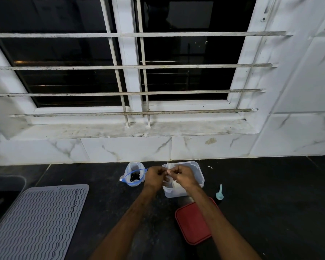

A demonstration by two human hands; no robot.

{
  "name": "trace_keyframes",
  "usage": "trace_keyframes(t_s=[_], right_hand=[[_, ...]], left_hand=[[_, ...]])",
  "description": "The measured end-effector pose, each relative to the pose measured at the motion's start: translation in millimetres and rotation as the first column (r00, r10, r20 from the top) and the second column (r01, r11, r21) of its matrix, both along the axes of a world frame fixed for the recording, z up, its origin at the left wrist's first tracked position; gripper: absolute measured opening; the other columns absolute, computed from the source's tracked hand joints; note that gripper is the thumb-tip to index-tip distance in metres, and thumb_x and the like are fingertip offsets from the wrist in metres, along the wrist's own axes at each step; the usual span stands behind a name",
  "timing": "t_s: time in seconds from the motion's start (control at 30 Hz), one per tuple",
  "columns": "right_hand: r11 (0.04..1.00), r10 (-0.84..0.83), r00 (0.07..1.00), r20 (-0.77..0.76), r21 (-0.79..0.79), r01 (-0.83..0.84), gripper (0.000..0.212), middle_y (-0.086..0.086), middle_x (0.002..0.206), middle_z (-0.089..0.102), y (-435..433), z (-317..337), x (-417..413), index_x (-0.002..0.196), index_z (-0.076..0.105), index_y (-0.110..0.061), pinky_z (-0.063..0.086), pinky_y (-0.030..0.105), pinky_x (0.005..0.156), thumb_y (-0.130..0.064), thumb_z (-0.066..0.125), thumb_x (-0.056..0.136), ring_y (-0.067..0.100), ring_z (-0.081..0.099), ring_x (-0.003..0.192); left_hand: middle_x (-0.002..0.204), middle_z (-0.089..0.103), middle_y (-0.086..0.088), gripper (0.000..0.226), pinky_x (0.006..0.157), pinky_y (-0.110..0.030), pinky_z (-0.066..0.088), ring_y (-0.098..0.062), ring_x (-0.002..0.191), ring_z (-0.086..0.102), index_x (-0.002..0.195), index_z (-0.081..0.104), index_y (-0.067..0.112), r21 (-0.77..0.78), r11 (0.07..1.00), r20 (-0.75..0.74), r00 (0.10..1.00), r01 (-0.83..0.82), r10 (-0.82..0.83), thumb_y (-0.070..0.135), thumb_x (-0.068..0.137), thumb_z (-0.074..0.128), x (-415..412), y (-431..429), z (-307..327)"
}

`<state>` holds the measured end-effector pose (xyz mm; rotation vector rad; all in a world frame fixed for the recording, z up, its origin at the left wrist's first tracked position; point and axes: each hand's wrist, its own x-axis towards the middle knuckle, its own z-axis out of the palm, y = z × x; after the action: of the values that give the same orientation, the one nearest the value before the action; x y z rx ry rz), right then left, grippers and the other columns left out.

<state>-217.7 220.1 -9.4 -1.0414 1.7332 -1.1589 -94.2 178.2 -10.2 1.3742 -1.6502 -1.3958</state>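
On the black counter near the wall stands a clear plastic container (196, 170) without its lid. Over its left rim, my left hand (155, 176) and my right hand (183, 176) meet, both pinching a small white packet (169, 168) between the fingertips. The packet's lower part is hidden by my fingers. To the left of my hands stands an open clear zip bag (132, 176) with a blue seal and something dark inside.
The red lid (192, 222) lies flat in front of the container, under my right forearm. A small light-blue scoop (219, 193) lies to the container's right. A grey ribbed mat (38, 220) covers the counter's left; a sink edge (6, 182) is beyond. Barred window above.
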Motion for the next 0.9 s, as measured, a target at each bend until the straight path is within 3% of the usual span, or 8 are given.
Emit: trace_keyframes(t_s=[0.13, 0.27, 0.4, 0.53, 0.6, 0.67, 0.77, 0.9], right_hand=[[0.998, 0.031, 0.998, 0.048, 0.054, -0.034, 0.012, 0.006, 0.075, 0.065, 2.2, -1.2, -4.9, 0.079, 0.068, -0.011, 0.044, 0.013, 0.054, -0.015, 0.066, 0.090, 0.009, 0.054, 0.063], [0.994, 0.026, 0.988, 0.154, 0.103, -0.042, 0.006, 0.003, 0.079, 0.067, 4.1, -2.3, -2.6, 0.091, 0.068, -0.010, 0.046, 0.025, 0.065, -0.012, 0.063, 0.091, 0.012, 0.058, 0.070], [0.993, 0.005, 0.967, 0.255, 0.117, -0.035, 0.019, 0.000, 0.078, 0.066, 6.3, 2.9, -2.5, 0.083, 0.064, -0.015, 0.046, 0.022, 0.061, 0.002, 0.059, 0.090, 0.012, 0.059, 0.071], [0.987, 0.046, 0.975, 0.219, 0.138, -0.078, 0.020, -0.003, 0.078, 0.068, 8.9, 7.9, -2.9, 0.080, 0.063, -0.016, 0.046, 0.022, 0.063, -0.001, 0.057, 0.092, 0.008, 0.060, 0.068], [0.988, 0.063, 0.992, 0.108, 0.137, -0.078, 0.016, 0.001, 0.076, 0.066, 7.5, 9.3, -3.3, 0.082, 0.063, -0.012, 0.045, 0.024, 0.064, -0.005, 0.055, 0.094, 0.012, 0.058, 0.068], [0.995, 0.050, 0.980, -0.193, 0.097, -0.032, 0.013, 0.008, 0.083, 0.064, 4.8, 9.2, -8.1, 0.087, 0.061, -0.008, 0.043, 0.026, 0.064, -0.011, 0.052, 0.096, 0.017, 0.057, 0.073], [0.996, 0.091, 0.702, -0.706, 0.081, -0.047, 0.017, 0.004, 0.097, 0.068, 3.8, 14.5, -10.6, 0.099, 0.059, -0.011, 0.047, 0.033, 0.070, -0.025, 0.048, 0.096, 0.023, 0.063, 0.088], [0.994, 0.111, 0.592, -0.798, 0.089, -0.067, 0.019, 0.007, 0.092, 0.067, -0.1, 27.8, 0.3, 0.104, 0.049, -0.011, 0.043, 0.034, 0.060, -0.027, 0.040, 0.099, 0.028, 0.065, 0.085]], left_hand=[[0.076, 0.069, -0.015, 0.013, 0.063, -0.033, 0.059, -0.019, 0.061, 0.065, 0.096, 0.070, -0.002, 0.001, 0.998, -0.005, 0.998, 0.065, -0.065, -0.006, 0.086, 0.063, 4.4, -1.3, -4.7], [0.068, 0.070, -0.005, 0.011, 0.063, -0.030, 0.060, -0.017, 0.059, 0.067, 0.078, 0.070, 0.013, -0.014, 1.000, 0.019, 1.000, 0.020, -0.020, 0.005, 0.078, 0.077, 3.9, -0.9, -3.3], [0.063, 0.067, -0.003, 0.006, 0.053, -0.022, 0.056, -0.012, 0.053, 0.063, 0.087, 0.072, -0.002, -0.010, 1.000, 0.021, 1.000, 0.021, -0.020, 0.004, 0.084, 0.072, 3.8, -1.1, 1.7], [0.065, 0.067, -0.007, 0.018, 0.053, -0.029, 0.058, -0.018, 0.057, 0.065, 0.074, 0.067, 0.008, -0.020, 0.999, 0.092, 0.995, 0.037, -0.035, 0.001, 0.089, 0.062, 2.8, 0.3, 3.8], [0.070, 0.068, -0.007, 0.016, 0.059, -0.033, 0.059, -0.018, 0.062, 0.067, 0.075, 0.066, 0.009, -0.076, 0.997, 0.193, 0.981, 0.010, 0.005, 0.005, 0.089, 0.059, 5.6, -2.4, 4.0], [0.083, 0.069, -0.005, 0.009, 0.071, -0.033, 0.056, -0.019, 0.077, 0.066, 0.085, 0.066, 0.011, -0.159, 0.987, 0.339, 0.939, -0.003, 0.058, 0.016, 0.089, 0.060, 12.3, -6.9, 6.9], [0.094, 0.067, -0.006, 0.015, 0.074, -0.033, 0.048, -0.023, 0.089, 0.063, 0.092, 0.062, 0.011, -0.274, 0.959, 0.519, 0.851, 0.078, 0.079, 0.024, 0.090, 0.057, 15.4, -7.8, 13.9], [0.095, 0.068, -0.006, 0.019, 0.073, -0.033, 0.047, -0.023, 0.089, 0.063, 0.095, 0.062, 0.009, -0.303, 0.950, 0.515, 0.852, 0.078, 0.094, 0.027, 0.089, 0.058, 7.2, -1.8, 17.5]])
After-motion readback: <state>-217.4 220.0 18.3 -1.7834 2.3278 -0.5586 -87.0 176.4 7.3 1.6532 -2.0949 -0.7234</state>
